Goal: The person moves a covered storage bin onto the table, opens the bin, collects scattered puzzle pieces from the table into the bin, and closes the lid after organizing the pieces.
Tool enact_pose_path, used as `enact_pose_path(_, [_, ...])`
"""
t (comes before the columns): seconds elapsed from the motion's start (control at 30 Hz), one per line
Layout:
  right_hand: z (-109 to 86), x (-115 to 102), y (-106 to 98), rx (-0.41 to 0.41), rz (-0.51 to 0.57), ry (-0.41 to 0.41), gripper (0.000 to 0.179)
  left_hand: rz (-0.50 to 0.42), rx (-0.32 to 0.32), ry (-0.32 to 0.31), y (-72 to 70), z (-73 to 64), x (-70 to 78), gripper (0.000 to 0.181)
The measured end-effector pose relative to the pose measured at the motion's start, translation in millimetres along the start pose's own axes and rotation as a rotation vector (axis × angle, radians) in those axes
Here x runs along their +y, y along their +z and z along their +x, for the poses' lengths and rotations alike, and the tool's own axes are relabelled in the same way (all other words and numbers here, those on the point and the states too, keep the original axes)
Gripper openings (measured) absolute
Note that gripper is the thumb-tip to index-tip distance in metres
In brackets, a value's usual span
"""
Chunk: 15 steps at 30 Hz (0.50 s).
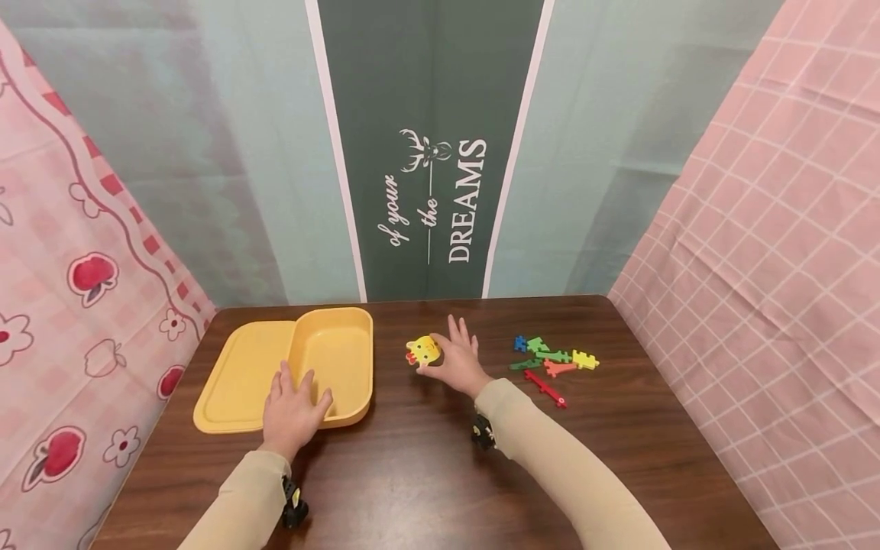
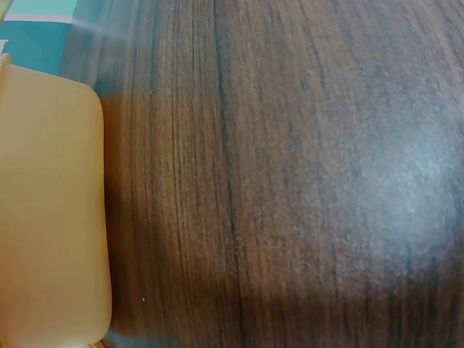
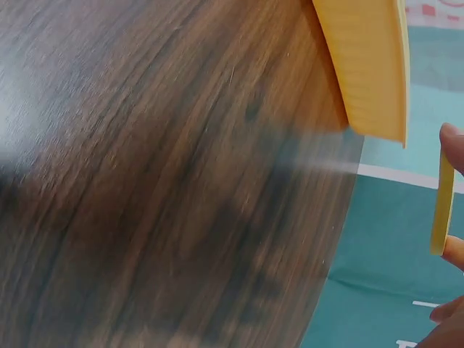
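In the head view my right hand (image 1: 459, 363) pinches a flat yellow animal-face piece (image 1: 422, 351) with red at one end, between thumb and fingers. The right wrist view shows that yellow piece (image 3: 441, 206) edge-on, clear of the table surface. My left hand (image 1: 292, 412) hangs with its fingers spread over the near left side of a yellow open box (image 1: 340, 367); whether it touches the box I cannot tell. Left of that box lies its flat yellow lid (image 1: 241, 374), partly hidden by the box. Only the side of the box (image 2: 51, 210) shows in the left wrist view.
Right of my right hand lie several small jigsaw-edged pieces, among them a blue piece (image 1: 520, 344), a yellow piece (image 1: 584, 360) and a long red strip (image 1: 545, 388). They rest on a dark wooden table (image 1: 412, 473). Fabric hangs behind and at both sides.
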State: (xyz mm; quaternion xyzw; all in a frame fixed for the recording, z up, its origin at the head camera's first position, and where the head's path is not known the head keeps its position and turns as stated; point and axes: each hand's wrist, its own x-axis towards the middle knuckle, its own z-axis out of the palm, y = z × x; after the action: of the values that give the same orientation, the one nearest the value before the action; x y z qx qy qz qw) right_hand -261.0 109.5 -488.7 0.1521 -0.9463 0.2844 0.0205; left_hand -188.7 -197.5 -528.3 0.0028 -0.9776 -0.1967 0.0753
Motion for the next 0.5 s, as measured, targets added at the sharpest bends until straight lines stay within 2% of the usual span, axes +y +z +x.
enact_pose_path(0.2, [3.0,-8,3,-0.016,-0.006,-0.021,0.074,0.001,0.005,0.0,-1.1,1.5,1.1,0.065])
enact_pose_path(0.5, [9.0,-14,6,-0.052,-0.018,-0.008,0.074,0.005,-0.016,-0.01,-6.0,3.0,5.7,0.064])
